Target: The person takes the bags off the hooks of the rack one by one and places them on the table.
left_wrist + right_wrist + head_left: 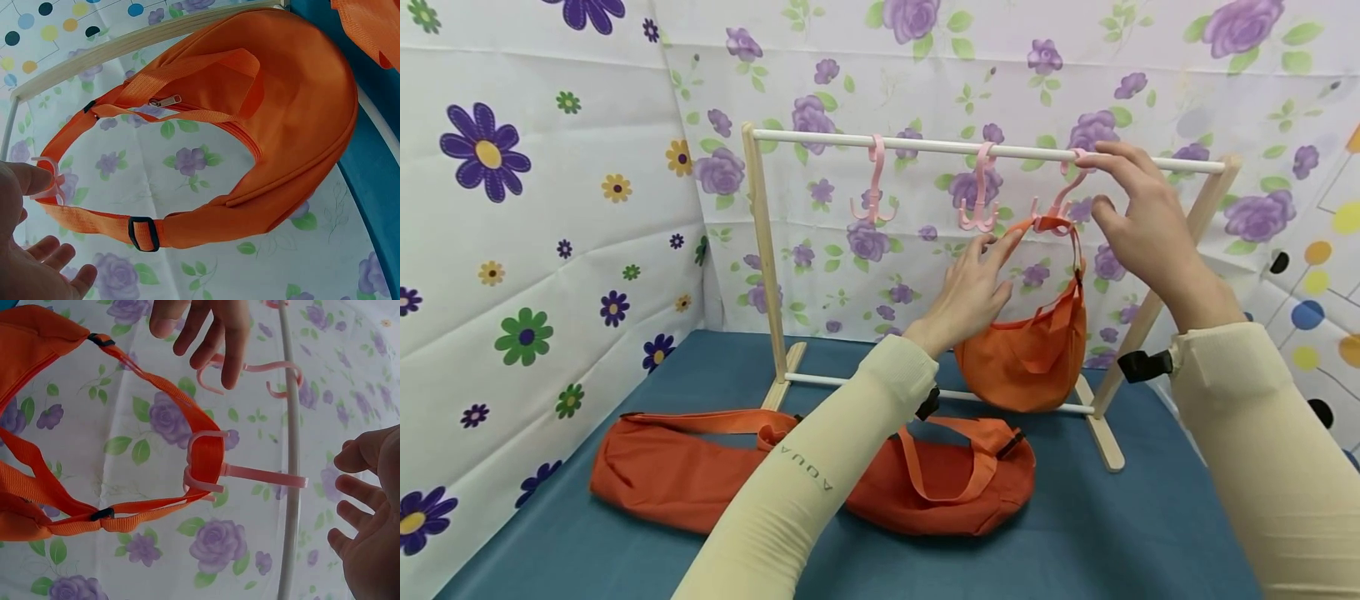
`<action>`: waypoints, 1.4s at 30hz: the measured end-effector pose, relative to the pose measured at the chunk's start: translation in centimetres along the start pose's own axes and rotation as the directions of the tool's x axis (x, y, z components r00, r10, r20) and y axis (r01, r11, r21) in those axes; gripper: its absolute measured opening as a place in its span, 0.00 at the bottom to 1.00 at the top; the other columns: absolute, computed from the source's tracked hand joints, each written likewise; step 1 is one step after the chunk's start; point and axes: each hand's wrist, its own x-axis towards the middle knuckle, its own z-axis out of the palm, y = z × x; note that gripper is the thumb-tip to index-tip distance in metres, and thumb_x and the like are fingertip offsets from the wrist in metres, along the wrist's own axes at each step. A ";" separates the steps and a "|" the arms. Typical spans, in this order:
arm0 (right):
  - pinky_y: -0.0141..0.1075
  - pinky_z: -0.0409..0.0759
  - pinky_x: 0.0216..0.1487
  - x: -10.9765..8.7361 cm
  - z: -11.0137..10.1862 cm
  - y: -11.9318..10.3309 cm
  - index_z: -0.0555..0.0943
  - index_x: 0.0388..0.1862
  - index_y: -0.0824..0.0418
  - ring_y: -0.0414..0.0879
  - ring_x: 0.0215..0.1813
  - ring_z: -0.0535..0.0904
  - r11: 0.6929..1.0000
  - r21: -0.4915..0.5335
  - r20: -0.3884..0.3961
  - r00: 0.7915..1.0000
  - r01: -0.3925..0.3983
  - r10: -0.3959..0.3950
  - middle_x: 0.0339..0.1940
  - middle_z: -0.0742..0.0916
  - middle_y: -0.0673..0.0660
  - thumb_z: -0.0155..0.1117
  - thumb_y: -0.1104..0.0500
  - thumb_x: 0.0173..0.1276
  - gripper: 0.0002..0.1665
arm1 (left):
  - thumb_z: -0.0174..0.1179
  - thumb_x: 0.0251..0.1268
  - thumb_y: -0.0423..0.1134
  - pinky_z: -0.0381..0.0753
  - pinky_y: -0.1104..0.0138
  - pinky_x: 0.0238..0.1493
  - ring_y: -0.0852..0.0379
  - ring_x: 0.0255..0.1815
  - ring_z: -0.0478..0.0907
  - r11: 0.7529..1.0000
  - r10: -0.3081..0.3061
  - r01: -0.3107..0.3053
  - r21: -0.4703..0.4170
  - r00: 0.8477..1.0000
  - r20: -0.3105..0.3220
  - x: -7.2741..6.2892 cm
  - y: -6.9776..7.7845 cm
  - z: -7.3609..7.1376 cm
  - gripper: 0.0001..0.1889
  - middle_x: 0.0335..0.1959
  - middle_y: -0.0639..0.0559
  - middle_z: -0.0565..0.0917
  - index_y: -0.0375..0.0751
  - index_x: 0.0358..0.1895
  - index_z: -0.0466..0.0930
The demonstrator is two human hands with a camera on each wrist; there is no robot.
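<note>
An orange shoulder bag (1022,358) hangs by its strap (208,456) from the prongs of a pink hook (265,475) on the white rod (940,146). Beside the strap, my left hand (966,292) has its fingers spread; the right wrist view shows a gap between those fingers and the strap. Close to the hook's top and the rod is my right hand (1150,221), its fingers loosely bent and holding nothing. In the left wrist view the bag (306,106) hangs with its zipper pull and black strap buckle showing.
Two more pink hooks (876,179) (979,192) hang further left on the rod. The rack has wooden side posts (763,250) and feet. Two orange-red bags (662,475) (955,508) lie on the blue tabletop (1112,533), partly behind my left sleeve. Flowered cloth walls surround the table.
</note>
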 end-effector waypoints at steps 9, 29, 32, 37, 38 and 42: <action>0.49 0.51 0.82 1.8 0.1 0.5 0.73 0.77 0.58 0.49 0.83 0.58 0.998 -0.036 0.062 0.997 0.058 -0.056 0.80 0.70 0.55 0.52 0.69 0.75 0.32 | 0.56 0.80 0.38 0.66 0.51 0.71 0.48 0.75 0.63 0.999 -0.033 0.034 -0.036 0.999 0.013 0.7 0.1 0.3 0.38 0.77 0.44 0.59 0.62 0.85 0.48; 0.51 0.39 0.83 4.2 -0.2 2.0 0.59 0.83 0.65 0.58 0.86 0.45 0.980 -0.196 0.238 0.971 0.043 0.005 0.84 0.61 0.65 0.53 0.61 0.82 0.35 | 0.55 0.80 0.41 0.72 0.55 0.68 0.49 0.74 0.67 0.984 -0.170 0.173 -0.047 0.984 0.054 3.0 0.8 1.5 0.40 0.79 0.46 0.58 0.63 0.86 0.43; 0.51 0.38 0.83 4.3 -0.3 2.1 0.58 0.84 0.65 0.59 0.86 0.45 0.978 -0.203 0.252 0.968 0.042 0.011 0.84 0.61 0.65 0.54 0.62 0.82 0.36 | 0.55 0.80 0.41 0.72 0.55 0.68 0.50 0.74 0.66 0.981 -0.186 0.188 -0.047 0.981 0.052 3.5 0.8 1.7 0.41 0.79 0.47 0.59 0.61 0.87 0.41; 0.53 0.38 0.83 4.5 -0.3 2.1 0.57 0.84 0.64 0.58 0.86 0.44 0.979 -0.204 0.273 0.962 0.033 0.024 0.85 0.60 0.64 0.54 0.62 0.82 0.37 | 0.56 0.80 0.43 0.72 0.57 0.67 0.53 0.73 0.67 0.976 -0.205 0.207 -0.063 0.978 0.045 4.0 0.8 1.8 0.42 0.76 0.48 0.62 0.60 0.87 0.41; 0.53 0.38 0.83 4.6 -0.2 2.1 0.57 0.84 0.64 0.59 0.86 0.44 0.978 -0.203 0.275 0.961 0.037 0.021 0.84 0.60 0.65 0.54 0.62 0.81 0.37 | 0.56 0.80 0.43 0.73 0.57 0.66 0.54 0.72 0.68 0.976 -0.206 0.208 -0.066 0.978 0.046 4.1 0.9 1.8 0.41 0.76 0.48 0.63 0.60 0.87 0.41; 0.52 0.38 0.83 4.9 -0.1 2.1 0.59 0.83 0.66 0.61 0.86 0.46 0.975 -0.215 0.282 0.959 0.063 0.000 0.83 0.63 0.68 0.55 0.64 0.80 0.36 | 0.55 0.80 0.44 0.74 0.57 0.64 0.54 0.71 0.69 0.976 -0.203 0.206 -0.071 0.978 0.049 4.4 1.0 1.9 0.40 0.74 0.48 0.64 0.59 0.86 0.43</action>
